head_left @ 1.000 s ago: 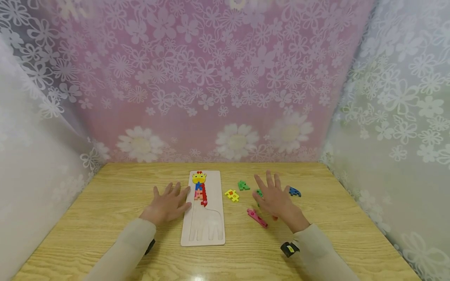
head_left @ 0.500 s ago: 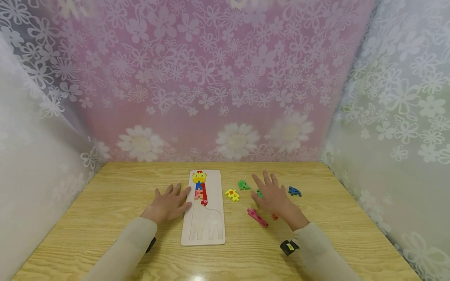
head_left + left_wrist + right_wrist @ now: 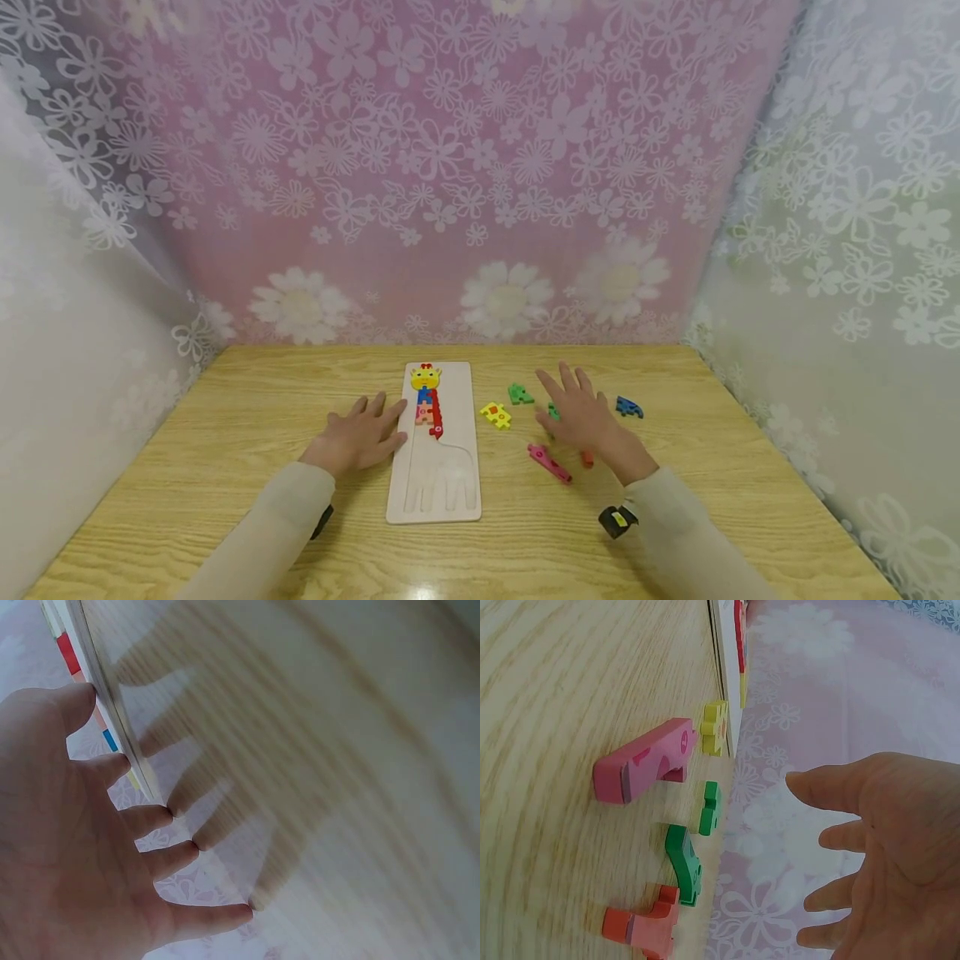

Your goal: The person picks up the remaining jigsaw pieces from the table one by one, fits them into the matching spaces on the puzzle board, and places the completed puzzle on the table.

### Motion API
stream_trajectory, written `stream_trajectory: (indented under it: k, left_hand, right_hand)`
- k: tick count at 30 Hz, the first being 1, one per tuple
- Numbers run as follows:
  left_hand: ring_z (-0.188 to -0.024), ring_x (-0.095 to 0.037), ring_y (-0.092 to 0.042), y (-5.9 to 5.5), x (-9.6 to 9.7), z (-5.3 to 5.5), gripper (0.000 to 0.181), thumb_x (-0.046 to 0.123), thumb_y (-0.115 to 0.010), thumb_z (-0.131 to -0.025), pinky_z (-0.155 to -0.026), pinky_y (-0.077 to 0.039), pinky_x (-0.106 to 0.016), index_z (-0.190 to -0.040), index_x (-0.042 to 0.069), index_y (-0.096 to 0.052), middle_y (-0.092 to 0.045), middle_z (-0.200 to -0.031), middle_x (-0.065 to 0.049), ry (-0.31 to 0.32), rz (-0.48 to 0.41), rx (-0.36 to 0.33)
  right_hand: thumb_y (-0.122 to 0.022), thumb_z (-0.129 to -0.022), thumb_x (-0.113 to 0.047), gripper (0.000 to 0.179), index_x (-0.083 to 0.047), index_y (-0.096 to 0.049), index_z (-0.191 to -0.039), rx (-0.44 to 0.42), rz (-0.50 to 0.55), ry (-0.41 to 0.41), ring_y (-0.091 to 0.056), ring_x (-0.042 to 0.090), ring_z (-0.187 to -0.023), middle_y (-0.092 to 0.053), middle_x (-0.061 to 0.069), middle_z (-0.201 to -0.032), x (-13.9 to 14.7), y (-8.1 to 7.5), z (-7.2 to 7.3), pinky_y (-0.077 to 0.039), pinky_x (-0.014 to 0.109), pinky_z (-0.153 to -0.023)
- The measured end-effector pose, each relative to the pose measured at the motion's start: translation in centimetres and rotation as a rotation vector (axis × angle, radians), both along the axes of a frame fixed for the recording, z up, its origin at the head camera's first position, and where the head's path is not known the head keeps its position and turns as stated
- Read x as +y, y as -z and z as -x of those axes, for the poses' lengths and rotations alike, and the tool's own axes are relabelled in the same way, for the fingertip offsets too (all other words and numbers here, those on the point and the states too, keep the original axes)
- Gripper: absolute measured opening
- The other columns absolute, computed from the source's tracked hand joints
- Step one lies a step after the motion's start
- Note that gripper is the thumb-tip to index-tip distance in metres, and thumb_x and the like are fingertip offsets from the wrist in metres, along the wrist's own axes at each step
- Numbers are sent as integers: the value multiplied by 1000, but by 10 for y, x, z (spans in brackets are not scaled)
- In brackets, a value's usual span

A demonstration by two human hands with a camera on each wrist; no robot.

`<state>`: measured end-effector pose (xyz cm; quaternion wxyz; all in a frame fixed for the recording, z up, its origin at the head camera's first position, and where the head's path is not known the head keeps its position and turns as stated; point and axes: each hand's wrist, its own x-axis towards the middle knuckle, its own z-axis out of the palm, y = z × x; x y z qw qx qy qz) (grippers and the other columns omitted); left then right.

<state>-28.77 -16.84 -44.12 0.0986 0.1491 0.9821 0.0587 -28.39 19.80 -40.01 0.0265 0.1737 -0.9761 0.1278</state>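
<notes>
A pale wooden puzzle board (image 3: 459,417) with a giraffe-shaped recess lies left of the middle. In its upper part sit a yellow giraffe-head piece (image 3: 425,378), a blue piece (image 3: 425,396), a salmon piece (image 3: 423,414) and a red piece (image 3: 437,421). My left hand (image 3: 356,437) has its fingers spread, with thumb and index finger at the board's left edge. Over the loose pieces hovers my right hand (image 3: 588,425), fingers straight and apart, holding nothing. Beneath and around it lie a pink piece (image 3: 645,761), a green piece (image 3: 682,862) and an orange-red piece (image 3: 645,930).
Between board and right hand are a yellow piece (image 3: 496,415) and another green piece (image 3: 520,394). Right of that hand lies a dark blue piece (image 3: 629,407). The wooden table (image 3: 247,400) meets floral curtains (image 3: 480,208) at the back and sides.
My right hand has shifted slightly to the left, showing more of the orange-red piece. My left hand has stayed practically in place, and the pieces lie as before.
</notes>
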Motion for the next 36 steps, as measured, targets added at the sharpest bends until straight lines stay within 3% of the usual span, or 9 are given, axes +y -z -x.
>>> stream_trajectory:
  k: [10,18,25,36]
  left_hand:
    - [-152,-55,-27,-2,-1,0,68,54,-44,-106,-104,-28,-88,-164,23,-30,-24,-170,-22,-3,-31,-7]
    - [-153,-55,-27,-3,-1,1,68,56,-44,-106,-103,-29,-88,-164,24,-30,-25,-170,-21,-9,-25,-12]
    - [-153,-54,-26,-4,0,0,69,56,-45,-105,-103,-29,-87,-164,24,-29,-23,-171,-21,-14,-38,-24]
    - [-154,-53,-26,-5,0,-1,70,57,-46,-105,-106,-29,-85,-165,25,-29,-23,-171,-19,-25,-31,-32]
  right_hand:
    - [-64,-102,-28,68,-7,-35,-160,9,-49,-29,-31,63,-145,-29,36,-162,7,-5,11,-42,81,-99]
    - [-66,-102,-26,65,-6,-39,-158,-41,-33,-95,-38,60,-142,-39,32,-159,14,-11,23,-45,75,-102]
    - [-66,-102,-17,51,-4,-52,-149,-65,50,-168,-48,49,-141,-52,24,-152,13,2,40,-43,65,-113]
    - [-71,-97,-10,42,-5,-65,-138,-141,209,-165,-51,44,-140,-61,18,-145,-2,23,66,-45,61,-112]
